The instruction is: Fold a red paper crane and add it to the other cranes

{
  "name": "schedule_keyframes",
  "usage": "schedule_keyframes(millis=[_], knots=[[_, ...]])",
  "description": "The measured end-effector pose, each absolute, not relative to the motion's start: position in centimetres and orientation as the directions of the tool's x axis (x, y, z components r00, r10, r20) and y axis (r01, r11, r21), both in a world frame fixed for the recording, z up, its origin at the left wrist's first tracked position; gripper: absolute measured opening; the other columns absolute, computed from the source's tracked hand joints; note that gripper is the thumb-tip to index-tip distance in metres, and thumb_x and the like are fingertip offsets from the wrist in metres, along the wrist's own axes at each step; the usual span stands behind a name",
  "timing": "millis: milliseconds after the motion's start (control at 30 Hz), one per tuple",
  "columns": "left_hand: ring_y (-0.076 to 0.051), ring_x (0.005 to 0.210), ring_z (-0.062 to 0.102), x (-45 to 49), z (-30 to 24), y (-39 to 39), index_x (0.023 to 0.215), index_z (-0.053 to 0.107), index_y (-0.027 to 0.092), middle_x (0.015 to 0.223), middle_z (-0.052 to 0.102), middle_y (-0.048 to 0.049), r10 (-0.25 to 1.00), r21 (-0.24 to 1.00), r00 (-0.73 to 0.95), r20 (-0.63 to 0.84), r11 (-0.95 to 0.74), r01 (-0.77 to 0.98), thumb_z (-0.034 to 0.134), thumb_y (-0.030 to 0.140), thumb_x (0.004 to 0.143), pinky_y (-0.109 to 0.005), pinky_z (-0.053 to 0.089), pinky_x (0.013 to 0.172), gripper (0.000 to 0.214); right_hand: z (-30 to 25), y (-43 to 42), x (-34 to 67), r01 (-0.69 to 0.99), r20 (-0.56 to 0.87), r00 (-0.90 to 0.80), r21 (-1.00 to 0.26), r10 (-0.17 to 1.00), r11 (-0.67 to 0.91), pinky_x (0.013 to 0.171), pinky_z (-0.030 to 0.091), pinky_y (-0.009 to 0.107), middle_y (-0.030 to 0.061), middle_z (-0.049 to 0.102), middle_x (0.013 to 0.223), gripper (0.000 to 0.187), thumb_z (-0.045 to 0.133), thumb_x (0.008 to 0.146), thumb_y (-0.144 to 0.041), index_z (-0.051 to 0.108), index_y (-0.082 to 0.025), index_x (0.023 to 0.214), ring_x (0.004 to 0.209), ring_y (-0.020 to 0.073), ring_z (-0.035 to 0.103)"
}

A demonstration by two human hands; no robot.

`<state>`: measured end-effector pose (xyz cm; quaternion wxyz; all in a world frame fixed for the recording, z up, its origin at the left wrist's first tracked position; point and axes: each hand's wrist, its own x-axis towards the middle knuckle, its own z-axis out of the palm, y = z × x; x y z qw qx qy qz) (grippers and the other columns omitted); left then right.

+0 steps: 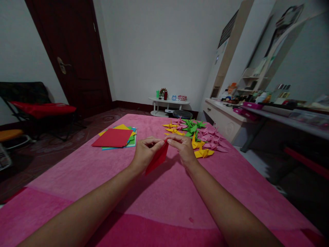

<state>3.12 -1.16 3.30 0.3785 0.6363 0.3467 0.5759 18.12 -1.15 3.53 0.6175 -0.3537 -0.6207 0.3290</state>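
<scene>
Pinching red paper (157,160) near its top with left hand (145,149) and right hand (183,146), ideally aligning edges and pressing 1 crease evenly.

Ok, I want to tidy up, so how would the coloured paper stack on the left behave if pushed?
The coloured paper stack would probably spread apart, since its sheets lie askew. It looks light, being a low pile of thin sheets. A sideways push might slide the red top sheet alone, as nothing visible weighs it down.
</scene>
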Motion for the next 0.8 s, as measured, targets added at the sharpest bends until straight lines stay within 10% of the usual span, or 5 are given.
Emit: schedule_keyframes(millis=[433,800], knots=[[-0.012,0.061,0.051,2.3,3.3,-1.5,0.072,0.071,0.018,0.065,0.064,-0.0026,0.619,0.545,0.114,0.777,-0.752,0.370,0.060,0.028,0.077,-0.024,0.038,0.060,0.016,4.5,-2.2,17.2,0.271,0.686,-0.003,-0.700,0.728,0.661,0.081,0.046,0.032,0.0049,0.067,0.079,0.007,0.063,0.071,-0.019,0.068,-0.019,0.068,0.081,0.0183,0.061],[-0.012,0.063,0.052,2.5,3.6,-1.0,0.070,0.069,0.018,0.066,0.064,-0.0007,0.690,0.567,0.219,0.690,-0.704,0.428,0.055,0.027,0.079,-0.024,0.036,0.061,0.019,3.9,-1.7,17.5,0.432,0.732,0.042,-0.627,0.680,0.648,0.083,0.042,0.033,0.0046,0.064,0.082,0.012,0.058,0.073,-0.013,0.063,-0.019,0.063,0.084,0.0189,0.058]])
